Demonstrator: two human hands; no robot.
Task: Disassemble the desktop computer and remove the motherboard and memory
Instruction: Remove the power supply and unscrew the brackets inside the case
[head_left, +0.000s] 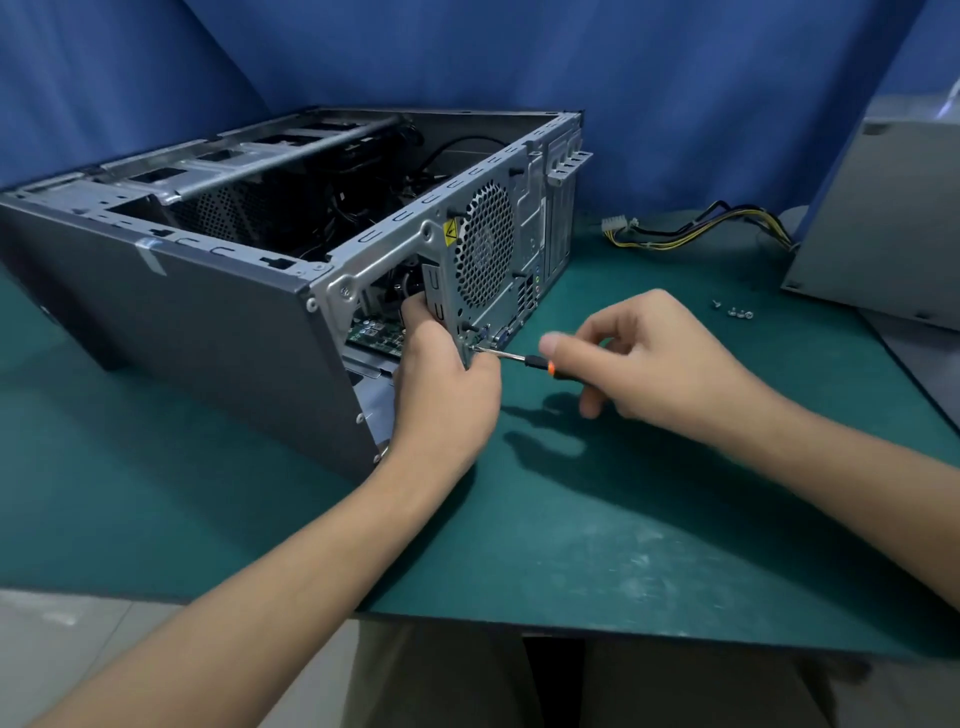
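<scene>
- Fingers (415, 313) of the left hand (441, 384): curled round the edge of the rear plate (485, 244) of the computer case (171, 306), tips inside the open bay (387, 283) at the back; a steadying grip.
- Right hand (654, 364): pinches the screwdriver (537, 362) by its black-and-orange handle, shaft roughly level, tip set against a screw (474, 349) low on the rear plate, just beside the left hand.
- Computer case: lies on its side on the green surface (571, 519), open side up, side cover off; drive cage (218, 171) and black cables (363, 208) visible within.
- Motherboard (375, 332): inside the case, a green strip of it showing through the open bay. Not yet out.
- Memory: not visible; cannot tell whether it is in or out.
- Loose screws (733, 312): a small group on the surface, well to the right of the case.
- Cable bundle (691, 234): yellow and black wires with white plugs, lying free on the surface beyond the right hand, running toward a grey metal box (883, 218) at the right edge.
- Progress, as judged: opening-up largely done, with some fasteners and apparently one wired unit out. The rear screw is in hand; motherboard release, lift-out and memory removal remain.
</scene>
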